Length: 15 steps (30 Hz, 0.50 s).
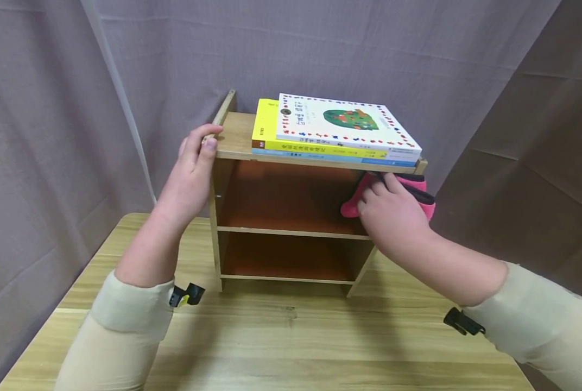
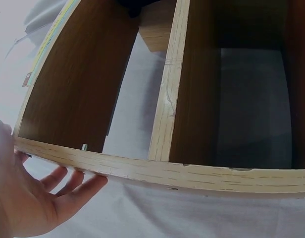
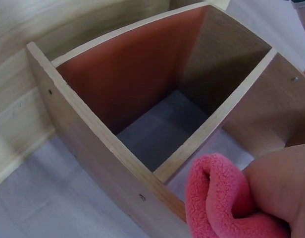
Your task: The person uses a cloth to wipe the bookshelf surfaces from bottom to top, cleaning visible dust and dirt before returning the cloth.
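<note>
A small wooden shelf stands on the table, with several books stacked on its top board. My left hand grips the shelf's upper left corner. In the left wrist view its fingers lie along the outside of the side panel. My right hand holds a fluffy pink cloth with black edging at the upper right side, just below the top board. In the right wrist view, the cloth is bunched and overlaps the right side panel.
The wooden table extends in front of the shelf. A grey curtain hangs close behind and to the sides. The upper book, white with a green picture, lies partly over a yellow one. Dark wrist straps sit on the sleeves.
</note>
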### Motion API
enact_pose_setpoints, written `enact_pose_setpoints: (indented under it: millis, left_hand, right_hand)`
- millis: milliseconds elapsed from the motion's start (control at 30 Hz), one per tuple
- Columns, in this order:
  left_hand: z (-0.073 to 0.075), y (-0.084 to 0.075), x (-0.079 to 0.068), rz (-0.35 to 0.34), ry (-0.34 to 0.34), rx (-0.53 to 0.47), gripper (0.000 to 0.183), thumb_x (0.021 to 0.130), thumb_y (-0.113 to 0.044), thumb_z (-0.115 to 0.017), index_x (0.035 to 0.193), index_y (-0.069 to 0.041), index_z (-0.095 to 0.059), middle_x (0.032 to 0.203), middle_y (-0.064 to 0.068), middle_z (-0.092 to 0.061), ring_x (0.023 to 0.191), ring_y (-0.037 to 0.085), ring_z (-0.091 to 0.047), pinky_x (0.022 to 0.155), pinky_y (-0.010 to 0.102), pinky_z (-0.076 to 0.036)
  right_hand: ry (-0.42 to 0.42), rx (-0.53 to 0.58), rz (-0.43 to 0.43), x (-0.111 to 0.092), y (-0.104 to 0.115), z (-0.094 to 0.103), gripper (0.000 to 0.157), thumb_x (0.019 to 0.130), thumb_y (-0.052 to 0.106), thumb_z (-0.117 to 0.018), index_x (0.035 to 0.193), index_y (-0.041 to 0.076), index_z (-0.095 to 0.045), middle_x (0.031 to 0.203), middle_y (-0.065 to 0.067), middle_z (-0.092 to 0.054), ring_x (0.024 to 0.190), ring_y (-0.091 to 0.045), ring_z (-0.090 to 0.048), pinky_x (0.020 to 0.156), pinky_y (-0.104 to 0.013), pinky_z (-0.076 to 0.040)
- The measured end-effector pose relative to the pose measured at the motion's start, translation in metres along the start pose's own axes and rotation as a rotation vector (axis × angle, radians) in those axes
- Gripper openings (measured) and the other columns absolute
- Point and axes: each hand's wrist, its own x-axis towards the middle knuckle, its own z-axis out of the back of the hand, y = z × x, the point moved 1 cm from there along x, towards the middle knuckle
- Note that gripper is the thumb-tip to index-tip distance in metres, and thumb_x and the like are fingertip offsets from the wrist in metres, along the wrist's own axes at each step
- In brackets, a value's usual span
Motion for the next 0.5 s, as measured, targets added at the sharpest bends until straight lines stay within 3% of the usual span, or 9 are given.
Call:
enact_pose_setpoints:
  millis: [133,333,500]
  left_hand:
    - [-0.0007,-0.001,-0.0005,-0.001,0.0,0.001,0.047,0.106,-0.052,-0.03,0.145,-0.029,-0.041,0.145,0.009,-0.035,0.133,0.03,-0.039,0.11,0.058,-0.028]
    - [-0.0007,-0.0022,-0.0006,0.001,-0.001,0.004,0.046,0.106,-0.052,-0.03,0.145,-0.029,-0.041,0.145,0.008,-0.035,0.133,0.03,-0.038,0.109,0.058,-0.028]
    - [-0.0007,-0.0018,-0.0002,0.001,-0.003,0.004,0.047,0.106,-0.052,-0.03,0.145,-0.028,-0.04,0.145,0.009,-0.035,0.132,0.03,-0.039,0.11,0.057,-0.028]
  right_hand:
    - [-0.034,-0.042,0.021,-0.0013,-0.0001,-0.0022,0.034,0.072,0.012,-0.085,0.101,0.001,-0.072,0.102,-0.017,-0.07,0.109,-0.036,-0.053,0.104,-0.049,-0.031]
    - [-0.031,-0.126,0.117,-0.0012,-0.0017,-0.0054,0.046,0.067,0.015,-0.089,0.108,0.003,-0.072,0.115,-0.017,-0.069,0.122,-0.035,-0.052,0.112,-0.047,-0.029]
    - [-0.07,-0.149,0.197,0.0,-0.0042,-0.0104,0.044,0.077,0.019,-0.083,0.116,0.002,-0.07,0.124,-0.014,-0.066,0.123,-0.032,-0.053,0.114,-0.043,-0.031]
